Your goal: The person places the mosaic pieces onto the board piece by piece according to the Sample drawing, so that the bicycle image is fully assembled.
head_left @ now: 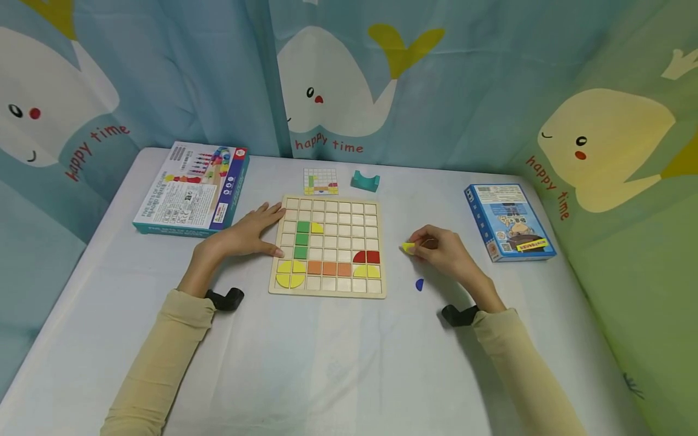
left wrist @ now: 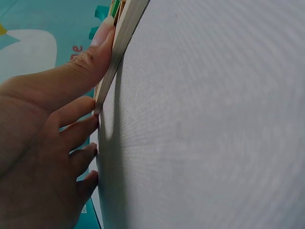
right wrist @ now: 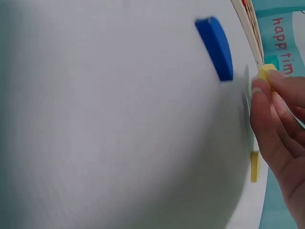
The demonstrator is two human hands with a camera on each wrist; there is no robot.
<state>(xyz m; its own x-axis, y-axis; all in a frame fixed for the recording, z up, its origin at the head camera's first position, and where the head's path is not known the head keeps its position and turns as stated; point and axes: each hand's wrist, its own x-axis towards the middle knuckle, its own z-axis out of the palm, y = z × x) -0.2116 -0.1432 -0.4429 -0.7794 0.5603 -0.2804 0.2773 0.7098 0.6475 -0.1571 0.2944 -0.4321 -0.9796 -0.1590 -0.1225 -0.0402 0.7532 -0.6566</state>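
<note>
A square wooden grid board [head_left: 327,295] lies flat on the table, with green, orange, red and yellow pieces in some of its cells. At its left edge rests my left hand [head_left: 248,233], fingers spread and thumb on the rim; the left wrist view shows the thumb [left wrist: 93,57] against the board's side. To the right of the board, my right hand [head_left: 444,251] pinches a yellow quarter-circle piece [head_left: 407,248] between thumb and fingertips, just above the tabletop. A blue half-round piece [head_left: 419,284] lies below that hand. Another yellow piece [right wrist: 255,166] shows beyond the fingers in the right wrist view.
Behind the board lie a small pattern card [head_left: 320,181] and a teal curved holder [head_left: 365,181]. A large game box [head_left: 188,188] stands at the back left, a smaller blue box [head_left: 509,222] at the right. Printed curtains [head_left: 463,109] border the table.
</note>
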